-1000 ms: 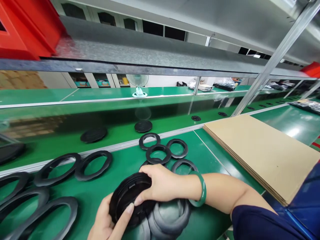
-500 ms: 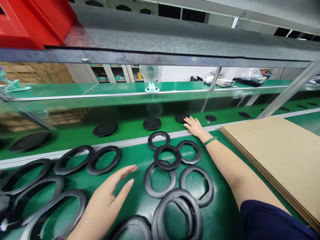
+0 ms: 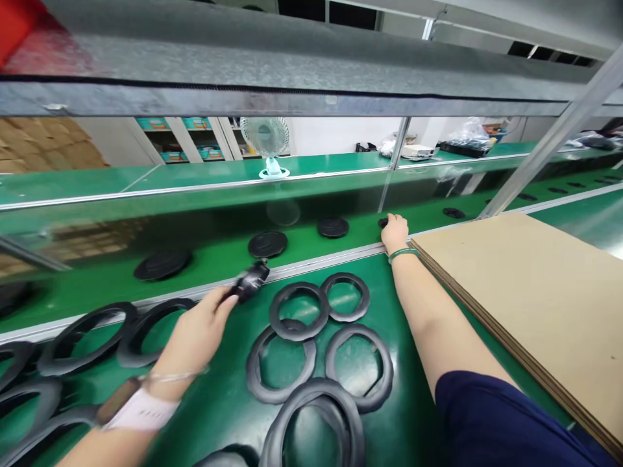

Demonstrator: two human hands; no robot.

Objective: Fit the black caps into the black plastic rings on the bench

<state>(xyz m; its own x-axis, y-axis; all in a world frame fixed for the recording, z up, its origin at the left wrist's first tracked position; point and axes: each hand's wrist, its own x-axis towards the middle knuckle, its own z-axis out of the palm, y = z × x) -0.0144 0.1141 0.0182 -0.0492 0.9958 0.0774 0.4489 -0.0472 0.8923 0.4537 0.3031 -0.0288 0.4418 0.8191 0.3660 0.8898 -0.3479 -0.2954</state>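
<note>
My left hand [image 3: 197, 331] is above the near edge of the green belt, pinching a black ring [image 3: 250, 280] that is tilted edge-on and smeared by motion. Over on the belt, my right hand [image 3: 395, 232] has its fingers curled around a small black disc [image 3: 383, 222], mostly hidden by the hand. Below my hands, black rings lie on the green table, among them a ring [image 3: 344, 318] beside an overlapping one [image 3: 275, 318]. Nearer to me sits a stack of larger rings [image 3: 357, 428].
More black discs, such as this flat disc [image 3: 267, 244], lie along the green belt [image 3: 302, 250]. On the right is a stack of brown boards [image 3: 525, 279]. A metal shelf [image 3: 243, 97] crosses overhead, and a slanted post [image 3: 540, 143] stands at right. Further rings [image 3: 87, 337] lie at left.
My left hand has gone from empty to pinching a ring, lifted from the back of the ring group. My right hand has left one disc and taken hold of another further right. The view has shifted right.
</note>
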